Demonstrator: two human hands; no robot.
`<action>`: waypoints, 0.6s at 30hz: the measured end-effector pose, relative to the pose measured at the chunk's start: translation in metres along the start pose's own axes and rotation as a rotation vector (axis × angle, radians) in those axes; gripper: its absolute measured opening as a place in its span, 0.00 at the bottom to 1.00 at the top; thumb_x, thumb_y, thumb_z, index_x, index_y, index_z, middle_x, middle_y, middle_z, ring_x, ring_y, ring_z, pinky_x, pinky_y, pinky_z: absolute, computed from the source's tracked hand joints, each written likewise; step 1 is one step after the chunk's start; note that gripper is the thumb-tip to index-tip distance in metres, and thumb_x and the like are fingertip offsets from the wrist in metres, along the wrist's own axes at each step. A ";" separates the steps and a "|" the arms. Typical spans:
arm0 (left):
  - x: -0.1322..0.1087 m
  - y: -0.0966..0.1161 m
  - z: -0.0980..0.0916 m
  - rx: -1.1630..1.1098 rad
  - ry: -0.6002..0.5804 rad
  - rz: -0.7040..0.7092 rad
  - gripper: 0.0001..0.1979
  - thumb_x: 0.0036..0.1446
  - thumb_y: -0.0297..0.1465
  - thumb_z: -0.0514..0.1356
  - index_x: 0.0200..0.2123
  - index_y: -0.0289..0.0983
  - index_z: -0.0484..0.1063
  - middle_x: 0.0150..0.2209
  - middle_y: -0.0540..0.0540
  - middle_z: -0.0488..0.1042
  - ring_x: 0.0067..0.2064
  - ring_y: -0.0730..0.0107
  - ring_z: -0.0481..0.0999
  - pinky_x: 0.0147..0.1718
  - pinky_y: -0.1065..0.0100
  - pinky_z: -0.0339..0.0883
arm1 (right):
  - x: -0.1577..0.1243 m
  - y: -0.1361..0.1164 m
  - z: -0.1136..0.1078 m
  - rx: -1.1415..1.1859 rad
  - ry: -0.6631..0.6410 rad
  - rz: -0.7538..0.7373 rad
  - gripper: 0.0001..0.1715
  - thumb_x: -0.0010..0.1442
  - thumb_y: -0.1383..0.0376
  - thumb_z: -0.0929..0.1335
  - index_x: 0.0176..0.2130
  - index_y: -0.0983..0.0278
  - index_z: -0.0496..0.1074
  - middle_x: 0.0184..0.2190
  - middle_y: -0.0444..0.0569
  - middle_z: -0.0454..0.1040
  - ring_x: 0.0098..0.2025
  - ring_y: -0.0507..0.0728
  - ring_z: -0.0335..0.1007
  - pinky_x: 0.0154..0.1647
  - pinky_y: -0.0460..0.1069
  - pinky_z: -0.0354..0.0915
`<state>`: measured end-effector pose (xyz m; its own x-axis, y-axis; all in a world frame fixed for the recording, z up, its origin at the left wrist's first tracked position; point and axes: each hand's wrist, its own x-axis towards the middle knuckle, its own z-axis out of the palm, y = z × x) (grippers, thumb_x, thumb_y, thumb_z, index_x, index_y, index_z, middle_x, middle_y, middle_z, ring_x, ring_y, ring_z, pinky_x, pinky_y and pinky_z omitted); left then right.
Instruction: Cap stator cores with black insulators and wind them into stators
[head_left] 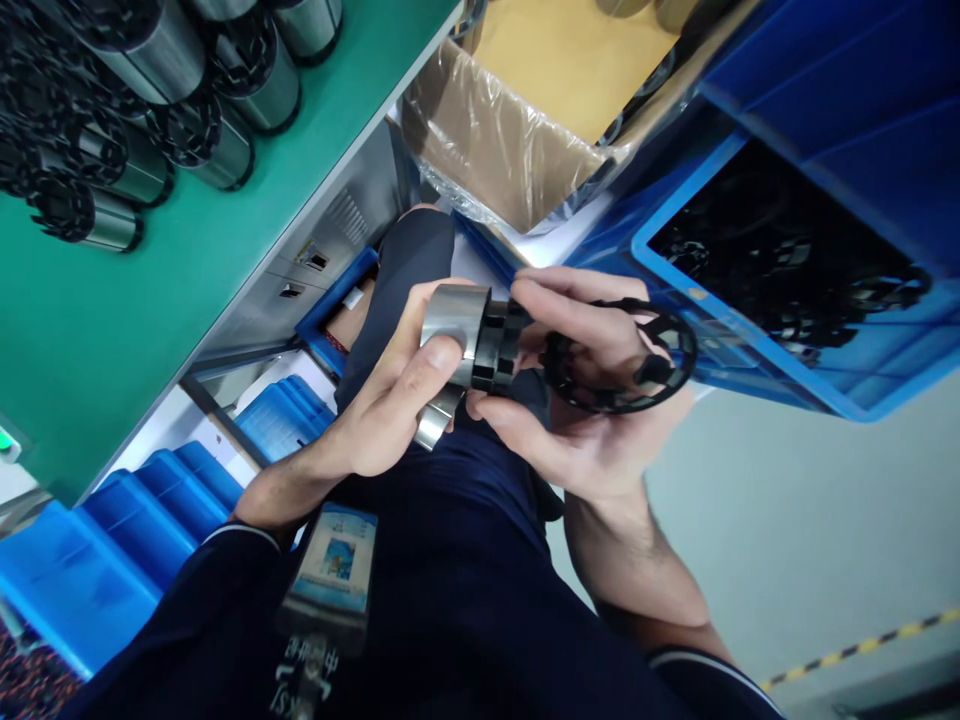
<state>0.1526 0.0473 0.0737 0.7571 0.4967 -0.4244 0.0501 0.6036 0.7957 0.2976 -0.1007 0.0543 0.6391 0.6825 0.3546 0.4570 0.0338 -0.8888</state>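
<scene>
My left hand (390, 400) is closed round a silver metal cylinder (452, 320), and a second metal piece (435, 420) shows below its fingers. A black plastic cap (496, 345) sits on the cylinder's right end. My right hand (592, 400) pinches that black cap with thumb and fingers. Several black plastic rings (637, 370) hang in the same hand's palm. Both hands are held over my lap, in front of my dark blue clothing.
A green work surface (187, 260) at upper left carries several finished silver cylinders with black caps (225, 100). A blue bin (810, 300) of black plastic parts stands to the right. A lined cardboard box (517, 140) lies beyond. Blue crates (112, 560) sit at lower left.
</scene>
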 end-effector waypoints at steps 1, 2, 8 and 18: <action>0.000 -0.001 0.000 0.027 -0.040 -0.005 0.25 0.80 0.50 0.72 0.69 0.41 0.85 0.49 0.42 0.93 0.44 0.44 0.96 0.32 0.57 0.87 | -0.001 0.001 0.000 0.019 -0.010 -0.008 0.43 0.69 0.51 0.87 0.77 0.44 0.82 0.67 0.53 0.86 0.67 0.74 0.85 0.67 0.73 0.87; 0.000 -0.001 -0.001 0.058 -0.082 -0.008 0.26 0.82 0.51 0.69 0.69 0.42 0.85 0.49 0.42 0.93 0.44 0.44 0.96 0.32 0.57 0.87 | -0.002 0.001 -0.001 0.032 -0.025 0.000 0.44 0.69 0.52 0.86 0.79 0.43 0.81 0.65 0.52 0.87 0.64 0.74 0.86 0.65 0.73 0.88; -0.003 -0.002 -0.008 0.081 -0.059 -0.008 0.18 0.81 0.44 0.71 0.65 0.41 0.85 0.48 0.43 0.93 0.57 0.36 0.97 0.46 0.51 0.94 | -0.003 -0.007 -0.004 -0.015 -0.042 0.084 0.42 0.72 0.53 0.85 0.78 0.30 0.79 0.58 0.49 0.88 0.52 0.71 0.87 0.54 0.70 0.89; -0.001 0.010 -0.008 0.277 -0.272 0.104 0.26 0.85 0.52 0.63 0.75 0.45 0.77 0.61 0.40 0.87 0.57 0.44 0.95 0.57 0.49 0.92 | -0.005 -0.006 -0.008 -0.015 -0.056 0.048 0.46 0.68 0.48 0.88 0.78 0.30 0.80 0.68 0.45 0.88 0.65 0.72 0.89 0.69 0.72 0.87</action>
<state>0.1471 0.0581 0.0784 0.9104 0.3403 -0.2352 0.1096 0.3498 0.9304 0.2966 -0.1103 0.0606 0.6249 0.7231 0.2943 0.4358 -0.0103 -0.9000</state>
